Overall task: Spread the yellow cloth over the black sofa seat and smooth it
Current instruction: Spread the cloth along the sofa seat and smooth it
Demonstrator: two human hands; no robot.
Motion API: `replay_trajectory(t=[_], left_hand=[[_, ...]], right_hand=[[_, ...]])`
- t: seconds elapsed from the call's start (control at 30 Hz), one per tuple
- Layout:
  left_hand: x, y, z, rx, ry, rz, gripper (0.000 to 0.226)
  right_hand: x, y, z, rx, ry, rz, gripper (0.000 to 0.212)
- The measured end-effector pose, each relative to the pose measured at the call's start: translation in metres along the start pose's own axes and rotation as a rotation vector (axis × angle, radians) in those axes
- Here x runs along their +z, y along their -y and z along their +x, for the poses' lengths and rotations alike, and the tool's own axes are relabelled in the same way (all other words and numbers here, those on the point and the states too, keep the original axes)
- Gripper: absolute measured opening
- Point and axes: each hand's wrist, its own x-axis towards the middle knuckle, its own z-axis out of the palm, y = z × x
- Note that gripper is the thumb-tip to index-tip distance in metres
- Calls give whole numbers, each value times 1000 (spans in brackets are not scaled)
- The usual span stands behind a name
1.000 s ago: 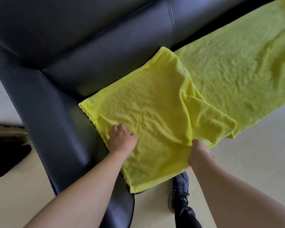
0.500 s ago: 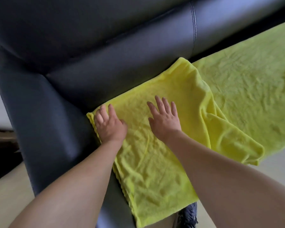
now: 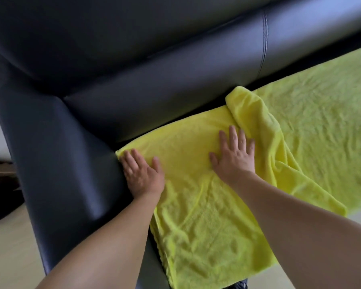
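Note:
A bright yellow cloth (image 3: pixel 196 215) lies on the seat of the black sofa (image 3: pixel 175 84) and hangs over its front edge. Its right edge is bunched into a fold that overlaps a paler yellow-green cloth (image 3: pixel 321 126) spread further right on the seat. My left hand (image 3: pixel 141 174) presses flat on the cloth's far left corner, beside the armrest. My right hand (image 3: pixel 234 157) lies flat with straight fingers on the cloth's middle, its fingertips at the raised fold.
The sofa's black armrest (image 3: pixel 56 155) runs down the left side and the backrest fills the top. Pale wooden floor (image 3: pixel 6 251) shows at lower left, with a dark object at the left edge. A dark shoe tip (image 3: pixel 241 285) peeks out below the cloth.
A second ago both hands gripped the cloth's front part. They have since flattened on it and slid toward the backrest. The cloth's right edge has bunched up into a fold.

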Motion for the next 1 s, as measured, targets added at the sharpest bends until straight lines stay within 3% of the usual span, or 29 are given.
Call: replay_trajectory(t=[0.07, 0.17, 0.27, 0.43, 0.53, 0.63, 0.73, 0.83, 0.93, 1.0], left_hand=[[-2, -2, 0, 85, -41, 24, 72], [2, -7, 3, 209, 18, -2, 71], [9, 2, 17, 114, 39, -27, 71], [14, 5, 30, 69, 20, -12, 69], [8, 2, 24, 56, -3, -48, 68], [-3, 0, -11, 151, -21, -112, 68], [-10, 8, -66, 165, 2, -145, 59], [-17, 6, -80, -37, 46, -218, 55], [-31, -9, -54, -249, 151, -305, 46], [-41, -12, -32, -295, 240, -275, 41]], right_hand=[[-4, 15, 12, -89, -78, 3, 70], [-3, 39, 33, -188, 41, -8, 68], [5, 51, 47, -203, 164, -61, 70], [2, 46, 44, -186, 83, -63, 71], [5, 40, 11, -100, -121, 184, 64], [27, 39, -49, 170, -250, 452, 61], [51, 42, -116, 252, -291, 455, 52], [69, 59, -173, 51, -135, 444, 25], [78, 82, -200, -115, 131, 447, 19], [81, 94, -202, -182, 305, 380, 17]])
